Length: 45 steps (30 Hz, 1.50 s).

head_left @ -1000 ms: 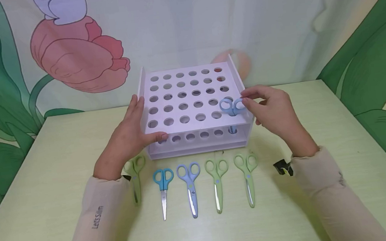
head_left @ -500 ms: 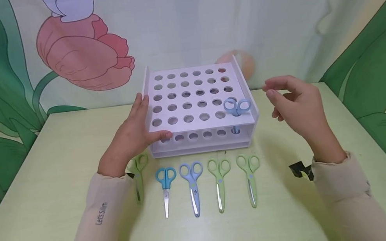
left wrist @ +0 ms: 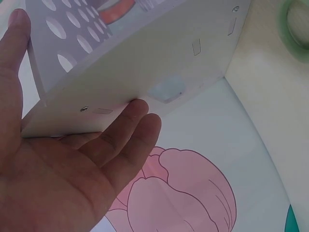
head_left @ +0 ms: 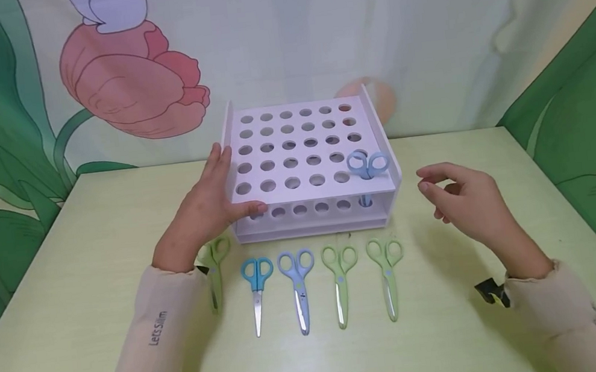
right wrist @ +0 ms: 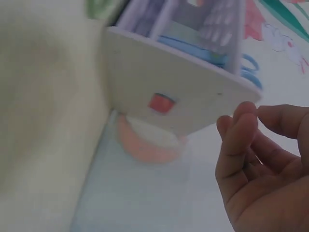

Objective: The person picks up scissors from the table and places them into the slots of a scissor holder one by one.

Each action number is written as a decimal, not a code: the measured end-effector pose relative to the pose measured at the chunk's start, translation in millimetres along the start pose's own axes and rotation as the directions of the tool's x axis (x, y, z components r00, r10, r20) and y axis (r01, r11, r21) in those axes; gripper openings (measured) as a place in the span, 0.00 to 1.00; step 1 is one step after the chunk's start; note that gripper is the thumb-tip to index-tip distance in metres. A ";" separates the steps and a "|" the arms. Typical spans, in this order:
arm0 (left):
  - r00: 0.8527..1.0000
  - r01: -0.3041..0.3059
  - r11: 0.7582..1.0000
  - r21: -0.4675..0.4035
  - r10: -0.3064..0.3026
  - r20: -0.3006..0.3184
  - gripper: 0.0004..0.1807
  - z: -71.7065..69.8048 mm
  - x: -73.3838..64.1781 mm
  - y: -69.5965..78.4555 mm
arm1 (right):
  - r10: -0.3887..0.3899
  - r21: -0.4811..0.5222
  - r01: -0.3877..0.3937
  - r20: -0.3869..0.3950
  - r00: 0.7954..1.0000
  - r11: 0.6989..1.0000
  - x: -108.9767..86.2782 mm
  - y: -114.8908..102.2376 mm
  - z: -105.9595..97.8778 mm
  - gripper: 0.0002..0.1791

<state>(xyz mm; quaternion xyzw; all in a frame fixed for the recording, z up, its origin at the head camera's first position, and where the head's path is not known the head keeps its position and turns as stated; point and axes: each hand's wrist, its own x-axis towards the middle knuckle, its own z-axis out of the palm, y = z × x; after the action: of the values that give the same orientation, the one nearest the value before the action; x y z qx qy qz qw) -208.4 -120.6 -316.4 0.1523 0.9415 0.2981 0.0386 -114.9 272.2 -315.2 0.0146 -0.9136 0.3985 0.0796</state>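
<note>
Spread against the rack (head_left: 312, 193) bearing blue scissors (head_left: 367, 171), the left hand (head_left: 203, 205) likely steadies it; the loosely curled right hand (head_left: 467, 199) holds nothing.

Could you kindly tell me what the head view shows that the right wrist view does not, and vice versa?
Only the head view shows the left hand and teal-handled scissors. Only the right wrist view shows the right-hand outer face of the white perforated rack, with a red patch. Both show the rack, the light-blue scissors in it and the right hand.
</note>
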 end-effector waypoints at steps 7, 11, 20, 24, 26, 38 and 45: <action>1.000 0.003 1.000 -0.003 -0.003 0.001 0.69 -0.4 0.0 -1.4 | 0.045 -0.022 -0.041 0.256 0.966 0.999 7.8 25.0 15.1 0.19; 1.000 -0.007 1.000 -0.010 0.007 -0.001 0.69 -0.3 -0.5 -2.3 | 0.059 -0.012 -0.059 0.393 0.918 0.998 11.9 36.2 22.2 0.17; 1.000 -0.013 1.000 -0.016 0.013 -0.001 0.69 -0.5 1.2 -1.5 | -0.020 0.038 -0.001 0.541 0.841 0.999 9.4 53.0 32.5 0.17; 1.000 -0.004 1.000 -0.011 0.004 0.000 0.69 -0.8 0.5 -1.2 | -0.047 -0.012 0.065 0.580 0.813 0.998 7.8 53.0 37.9 0.22; 1.000 -0.001 1.000 -0.011 0.001 0.002 0.69 -0.7 0.2 -0.9 | -0.063 -0.041 0.107 0.582 0.811 0.993 6.3 51.7 40.2 0.23; 1.000 -0.004 1.000 -0.012 0.004 0.016 0.69 0.8 3.4 0.8 | -0.095 -0.073 0.170 0.588 0.804 0.983 -3.1 44.6 39.9 0.23; 1.000 0.012 1.000 -0.007 -0.012 0.014 0.69 -1.0 1.3 0.1 | -0.070 -0.081 0.152 0.615 0.786 0.985 1.7 45.4 38.2 0.18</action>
<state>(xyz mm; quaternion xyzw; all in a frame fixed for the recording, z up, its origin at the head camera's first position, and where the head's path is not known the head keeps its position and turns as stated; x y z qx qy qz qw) -209.7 -120.7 -315.5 0.1485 0.9411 0.2999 0.0473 -125.8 275.3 -373.5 0.1909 -0.9112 0.3087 -0.1948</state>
